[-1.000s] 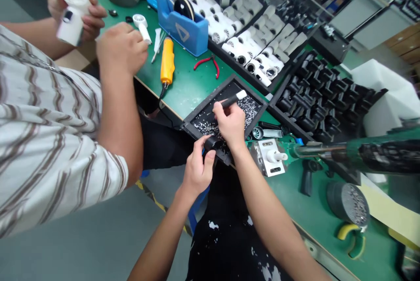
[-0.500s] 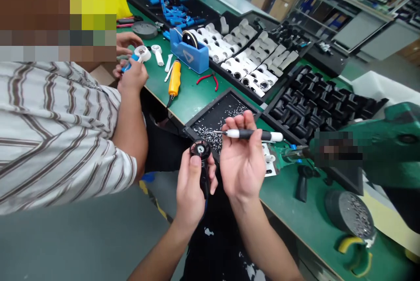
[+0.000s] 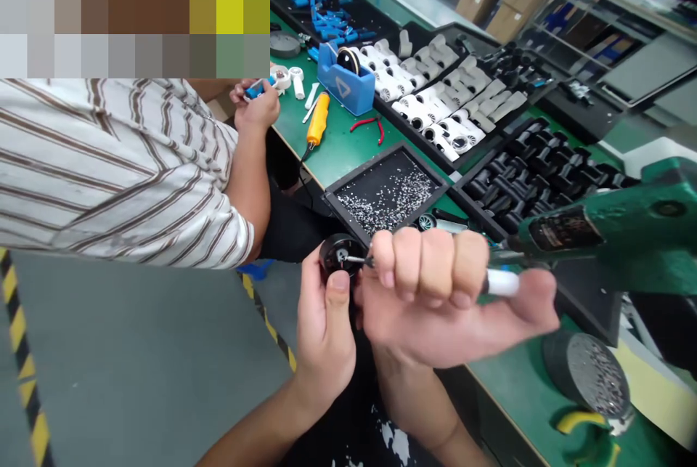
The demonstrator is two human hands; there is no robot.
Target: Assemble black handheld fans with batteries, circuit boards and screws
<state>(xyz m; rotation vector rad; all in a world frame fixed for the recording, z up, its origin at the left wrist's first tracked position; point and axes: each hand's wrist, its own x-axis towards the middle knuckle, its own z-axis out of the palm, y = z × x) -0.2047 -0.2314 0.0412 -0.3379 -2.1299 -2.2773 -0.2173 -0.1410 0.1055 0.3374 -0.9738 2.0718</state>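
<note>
- The left hand (image 3: 327, 336) is closed around a round black plastic housing (image 3: 333, 253), holding it up off the bench with the thumb along its side.
- The right hand (image 3: 435, 293) forms a tight fist around a slim black-and-white pen-shaped tool (image 3: 502, 282), whose thin metal tip touches the middle of the housing.
- Just beyond the hands sits a shallow black tray (image 3: 362, 169) scattered with small clear shavings (image 3: 386, 198).
- To the right are a bulky green power tool (image 3: 615, 227) and a round dark-grey dish (image 3: 588, 372) holding similar shavings.
- To the left, a co-worker's striped shirt (image 3: 120, 162) fills the view, and the co-worker's hand (image 3: 255, 107) holds a small blue-and-white part (image 3: 258, 88).
- Farther along the green workbench (image 3: 337, 155) lie a yellow corded hand tool (image 3: 317, 118), red-handled pliers (image 3: 370, 129) and a blue tape dispenser (image 3: 340, 78).
- Farthest back are black trays of white cylindrical parts (image 3: 430, 89) and black moulded parts (image 3: 534, 176).
</note>
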